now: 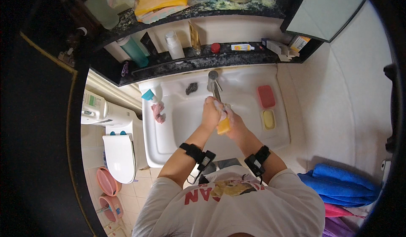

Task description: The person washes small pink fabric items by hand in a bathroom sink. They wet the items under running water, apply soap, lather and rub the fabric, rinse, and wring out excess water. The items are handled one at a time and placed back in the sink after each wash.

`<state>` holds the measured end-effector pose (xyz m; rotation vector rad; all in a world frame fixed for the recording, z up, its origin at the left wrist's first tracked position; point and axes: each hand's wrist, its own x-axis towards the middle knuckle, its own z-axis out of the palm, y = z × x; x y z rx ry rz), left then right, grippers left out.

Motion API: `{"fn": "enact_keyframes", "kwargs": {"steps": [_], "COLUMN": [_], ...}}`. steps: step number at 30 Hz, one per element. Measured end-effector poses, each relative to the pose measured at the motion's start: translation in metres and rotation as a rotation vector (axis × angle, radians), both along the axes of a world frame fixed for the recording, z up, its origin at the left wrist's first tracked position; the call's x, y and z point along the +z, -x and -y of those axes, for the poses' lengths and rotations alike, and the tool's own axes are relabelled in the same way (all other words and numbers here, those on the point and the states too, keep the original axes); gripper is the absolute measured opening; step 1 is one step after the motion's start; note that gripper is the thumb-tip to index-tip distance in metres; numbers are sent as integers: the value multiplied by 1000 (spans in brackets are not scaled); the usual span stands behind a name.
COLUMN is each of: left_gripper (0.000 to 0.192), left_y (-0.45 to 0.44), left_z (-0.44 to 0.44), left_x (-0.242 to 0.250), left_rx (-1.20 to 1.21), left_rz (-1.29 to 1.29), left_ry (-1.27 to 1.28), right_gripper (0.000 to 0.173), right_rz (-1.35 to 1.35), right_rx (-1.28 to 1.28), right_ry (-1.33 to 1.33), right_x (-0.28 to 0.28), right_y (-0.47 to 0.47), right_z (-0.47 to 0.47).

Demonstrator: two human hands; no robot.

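Note:
Over the white washbasin, my left hand and my right hand are close together around a yellow sponge-like piece with whitish foam on it. The piece sticks out below the hands, towards me. Both hands are just in front of the metal faucet, whose spout end is partly hidden by them. Which fingers press on the piece cannot be made out. Dark straps with small boxes are on both forearms.
A yellow soap bar in its dish and a pink soap box lie on the basin's right ledge. A pink cloth, a teal-capped tube and a dark scrubber lie left. Bottles line the black shelf behind.

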<state>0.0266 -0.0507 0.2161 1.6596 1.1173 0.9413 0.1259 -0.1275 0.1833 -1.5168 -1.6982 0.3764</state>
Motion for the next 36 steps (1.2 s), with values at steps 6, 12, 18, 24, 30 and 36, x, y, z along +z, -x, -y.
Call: {"fn": "enact_keyframes", "kwargs": {"steps": [6,12,18,24,30,36], "left_gripper": [32,39,39,23,39,34], "left_y": [-3,-1,6,1,4,3], "left_z": [10,28,36,26,21,-2], "left_x": [-37,-103,-132,-148,-168,-193], "left_rx": [-67,-209,-19,5,261,-50], "left_rz": [38,35,-59,-99,614,253], "left_ry": [207,193,-69,132,1182,384], "right_gripper": [29,26,31,40,40,38], "right_rz": [-1013,-1848,-1852,-1792,-1884,-1936], "right_rx": [-100,-84,-389,-348,-438,-478], "right_ry": [341,289,762,688,695,527], "right_x": [-64,-76,-86,-111,-140,-152], "right_y": [1,20,18,19,24,17], "right_z": [-14,5,-1,-5,-10,-11]}}
